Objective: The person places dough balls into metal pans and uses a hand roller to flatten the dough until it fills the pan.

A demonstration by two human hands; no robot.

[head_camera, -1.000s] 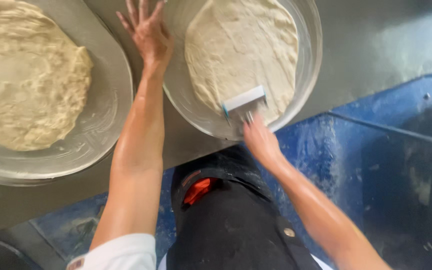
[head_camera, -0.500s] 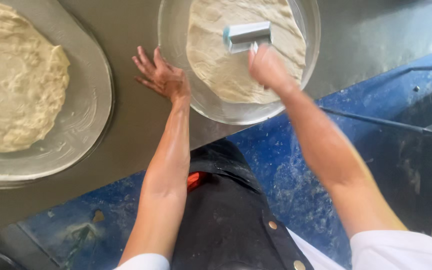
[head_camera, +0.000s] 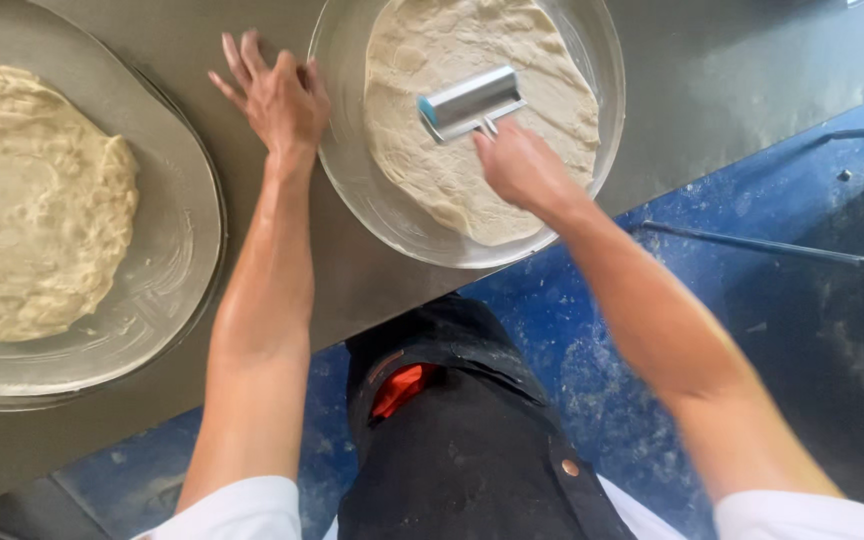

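My right hand gripped the roller, pressing it onto the dough in the right pan. My left hand lay spread flat on the counter just left of that pan's rim

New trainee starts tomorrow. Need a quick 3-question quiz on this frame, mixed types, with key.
1. True or false: the right hand holds the metal roller on the dough in the round pan.
2. Where does the left hand rest? A) on the dough B) flat on the counter at the round pan's rim C) on the apron
3. How many pans with dough show?

Key: 1 true. 2 B. 3 two; the second, larger pan lies at the left.
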